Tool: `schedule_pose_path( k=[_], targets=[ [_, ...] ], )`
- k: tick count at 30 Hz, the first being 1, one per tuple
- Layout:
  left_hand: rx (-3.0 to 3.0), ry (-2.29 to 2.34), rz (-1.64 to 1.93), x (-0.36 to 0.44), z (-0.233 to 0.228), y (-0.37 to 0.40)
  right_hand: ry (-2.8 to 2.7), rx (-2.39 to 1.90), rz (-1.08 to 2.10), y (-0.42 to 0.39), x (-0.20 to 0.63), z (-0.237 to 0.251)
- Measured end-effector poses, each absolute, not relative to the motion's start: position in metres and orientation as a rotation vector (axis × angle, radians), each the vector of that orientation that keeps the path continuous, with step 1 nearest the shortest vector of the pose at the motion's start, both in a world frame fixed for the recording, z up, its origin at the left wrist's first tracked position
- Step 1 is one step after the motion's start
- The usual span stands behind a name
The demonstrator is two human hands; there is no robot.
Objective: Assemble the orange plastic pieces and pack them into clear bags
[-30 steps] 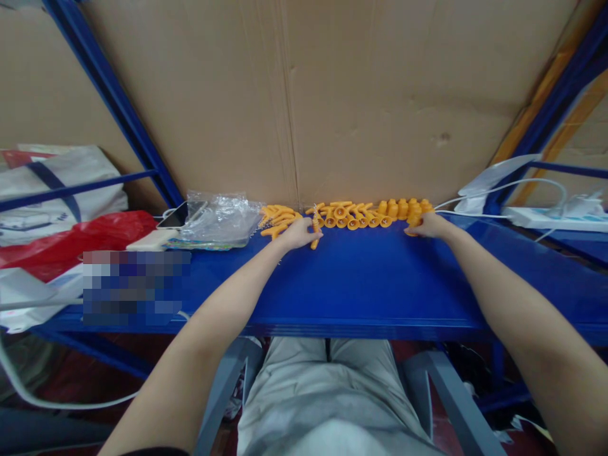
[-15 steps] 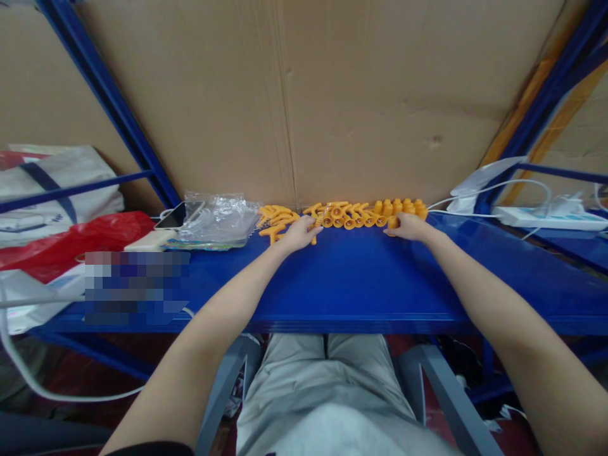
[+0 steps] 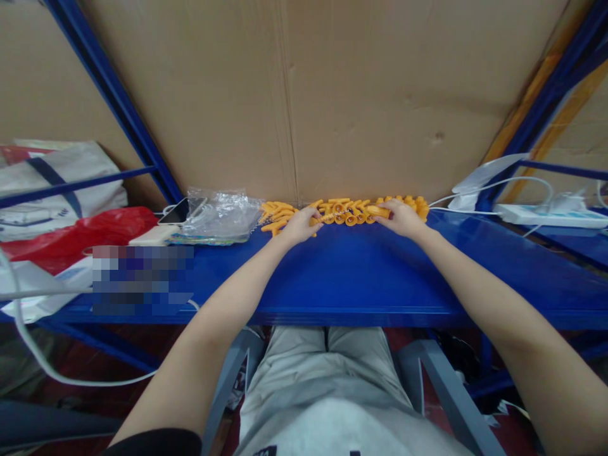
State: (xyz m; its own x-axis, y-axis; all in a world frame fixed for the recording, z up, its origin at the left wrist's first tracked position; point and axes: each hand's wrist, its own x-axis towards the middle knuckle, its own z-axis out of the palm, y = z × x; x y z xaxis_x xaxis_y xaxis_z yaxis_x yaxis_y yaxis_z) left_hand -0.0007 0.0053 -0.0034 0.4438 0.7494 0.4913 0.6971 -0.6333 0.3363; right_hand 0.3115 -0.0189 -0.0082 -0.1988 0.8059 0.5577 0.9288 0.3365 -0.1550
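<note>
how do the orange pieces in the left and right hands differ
The left piece, in the left hand, looks slender; the right piece, in the right hand, looks thicker. The left piece sticks out toward the right, the right piece toward the left. Both are orange.

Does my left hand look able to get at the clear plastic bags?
Likely yes: the clear plastic bags lie uncovered, with only low orange T-shaped pieces between, though the left hand seems occupied with an orange spiral piece.
</note>
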Motion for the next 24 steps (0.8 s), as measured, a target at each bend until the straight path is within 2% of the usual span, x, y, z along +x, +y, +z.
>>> schedule_pose_path(
  k=[24],
  targets=[
    [2.83,1.147,0.932,-0.001,0.004,-0.006,-2.2,-0.934,-0.267,-0.039,0.268,-0.004]
  ],
)
